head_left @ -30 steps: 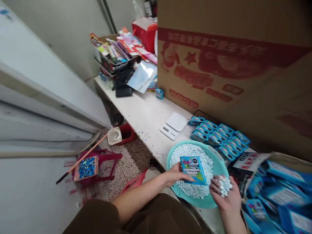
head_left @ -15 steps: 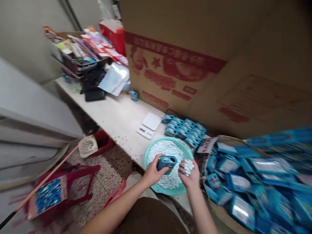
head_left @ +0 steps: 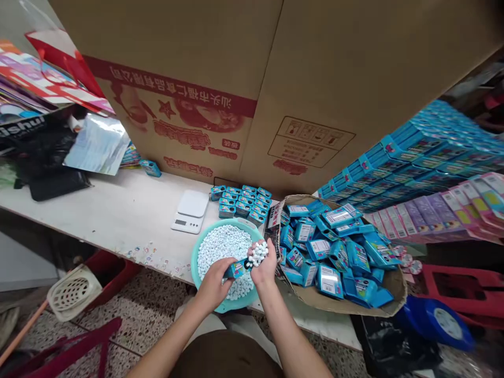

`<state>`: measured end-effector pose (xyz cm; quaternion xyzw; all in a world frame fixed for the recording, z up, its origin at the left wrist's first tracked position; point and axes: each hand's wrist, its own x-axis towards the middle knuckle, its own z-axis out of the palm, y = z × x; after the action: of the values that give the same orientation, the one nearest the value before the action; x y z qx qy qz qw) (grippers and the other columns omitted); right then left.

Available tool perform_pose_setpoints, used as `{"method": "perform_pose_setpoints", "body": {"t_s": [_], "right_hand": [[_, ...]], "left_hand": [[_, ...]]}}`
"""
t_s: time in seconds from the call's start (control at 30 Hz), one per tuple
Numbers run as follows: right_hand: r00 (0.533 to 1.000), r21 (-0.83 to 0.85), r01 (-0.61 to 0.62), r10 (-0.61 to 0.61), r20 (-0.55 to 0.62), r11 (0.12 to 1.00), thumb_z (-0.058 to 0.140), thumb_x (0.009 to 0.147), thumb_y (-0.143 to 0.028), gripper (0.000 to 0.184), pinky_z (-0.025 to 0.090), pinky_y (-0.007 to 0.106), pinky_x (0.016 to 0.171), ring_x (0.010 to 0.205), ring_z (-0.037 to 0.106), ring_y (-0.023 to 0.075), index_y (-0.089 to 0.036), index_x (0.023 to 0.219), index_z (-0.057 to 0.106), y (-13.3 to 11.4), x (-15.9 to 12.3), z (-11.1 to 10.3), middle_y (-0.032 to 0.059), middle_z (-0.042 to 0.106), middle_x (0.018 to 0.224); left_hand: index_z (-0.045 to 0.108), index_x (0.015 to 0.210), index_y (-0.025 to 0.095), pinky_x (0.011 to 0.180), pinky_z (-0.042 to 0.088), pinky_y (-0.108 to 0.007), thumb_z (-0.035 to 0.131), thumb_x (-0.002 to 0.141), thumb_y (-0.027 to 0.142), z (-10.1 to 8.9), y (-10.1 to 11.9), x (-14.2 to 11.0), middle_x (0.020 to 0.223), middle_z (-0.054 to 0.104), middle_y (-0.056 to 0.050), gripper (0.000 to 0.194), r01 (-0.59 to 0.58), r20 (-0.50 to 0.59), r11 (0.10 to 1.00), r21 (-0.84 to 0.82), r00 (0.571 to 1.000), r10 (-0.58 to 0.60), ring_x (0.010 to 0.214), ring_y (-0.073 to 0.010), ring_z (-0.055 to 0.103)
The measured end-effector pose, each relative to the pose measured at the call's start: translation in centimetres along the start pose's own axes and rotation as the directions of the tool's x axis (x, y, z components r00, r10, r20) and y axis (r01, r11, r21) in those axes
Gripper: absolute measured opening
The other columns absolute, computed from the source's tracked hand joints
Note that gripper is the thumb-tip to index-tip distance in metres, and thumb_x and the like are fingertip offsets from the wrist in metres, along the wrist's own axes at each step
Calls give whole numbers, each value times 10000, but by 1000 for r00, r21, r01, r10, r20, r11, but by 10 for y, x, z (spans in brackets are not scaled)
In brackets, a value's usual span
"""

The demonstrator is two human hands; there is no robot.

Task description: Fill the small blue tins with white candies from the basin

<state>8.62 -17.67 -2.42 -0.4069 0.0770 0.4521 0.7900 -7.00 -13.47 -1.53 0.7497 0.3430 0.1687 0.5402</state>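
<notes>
On the long white bench (head_left: 118, 220), a round teal plastic tub (head_left: 194, 265) full of white candies (head_left: 222, 249) sits at six o'clock, the left hand (head_left: 214, 286) grips a small blue box (head_left: 236, 270) above it, and the right hand (head_left: 263, 268) cups a white candy pile (head_left: 259, 254).

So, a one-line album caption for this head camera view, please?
Left hand holds a small blue box, right hand cups white candies above a teal basin.

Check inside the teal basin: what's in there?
The teal basin holds a heap of small white candies. The left hand and its blue box cover part of the heap; the basin's floor is hidden.
</notes>
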Motion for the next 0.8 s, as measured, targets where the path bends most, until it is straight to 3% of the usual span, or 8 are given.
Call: {"method": "perform_pose_setpoints", "body": {"t_s": [0.1, 0.17, 0.33, 0.5, 0.67, 0.8], "right_hand": [[997, 112, 36, -29, -71, 993, 583, 738, -462, 290, 378, 210, 447, 467, 482, 85, -215, 659, 452, -1, -5, 7, -66, 502, 523], [998, 71, 39, -34, -58, 997, 578, 745, -458, 290, 371, 207, 437, 457, 482, 86, -210, 651, 461, -2, -7, 10, -62, 500, 513], [999, 7, 50, -50, -20, 999, 581, 739, -410, 253, 381, 201, 447, 451, 478, 79, -202, 643, 473, -6, -7, 11, -59, 512, 525], [999, 16, 46, -46, -27, 999, 568, 736, -361, 203, 393, 204, 462, 464, 481, 81, -205, 646, 476, -7, -7, 16, -60, 514, 535], [998, 12, 58, -57, -40, 998, 582, 728, -353, 199, 402, 201, 480, 478, 478, 78, -198, 639, 494, -4, -9, 20, -58, 513, 535], [999, 4, 52, -52, -9, 999, 566, 730, -360, 204, 388, 202, 463, 466, 476, 83, -199, 630, 492, -3, -8, 20, -53, 505, 517]], "left_hand": [[571, 1132, 262, 933, 434, -362, 609, 741, 233, 3, 5, 2, 1153, 628, -43, 394, 83, -5, 996, -33, 997, -83, 1049, -246, 582], [562, 1136, 265, 903, 450, -350, 615, 745, 267, 5, 7, 2, 1137, 635, -36, 395, 115, -13, 992, -60, 993, -116, 1018, -241, 595], [628, 1075, 261, 1026, 354, -386, 638, 688, 195, 5, 11, 5, 1177, 631, -49, 393, 54, -25, 998, -40, 998, -55, 1142, -263, 530], [613, 1084, 273, 980, 403, -374, 654, 679, 248, 3, 16, 10, 1155, 643, -23, 407, 138, -58, 983, -121, 988, -146, 1095, -253, 565], [657, 1050, 277, 1027, 354, -410, 624, 643, 117, -1, 17, 11, 1154, 650, -39, 438, 5, -34, 999, -31, 999, -7, 1128, -267, 542], [621, 1069, 262, 964, 409, -371, 654, 680, 220, -1, 15, 11, 1142, 646, -34, 393, 106, -45, 990, -92, 993, -110, 1090, -256, 567]]}}
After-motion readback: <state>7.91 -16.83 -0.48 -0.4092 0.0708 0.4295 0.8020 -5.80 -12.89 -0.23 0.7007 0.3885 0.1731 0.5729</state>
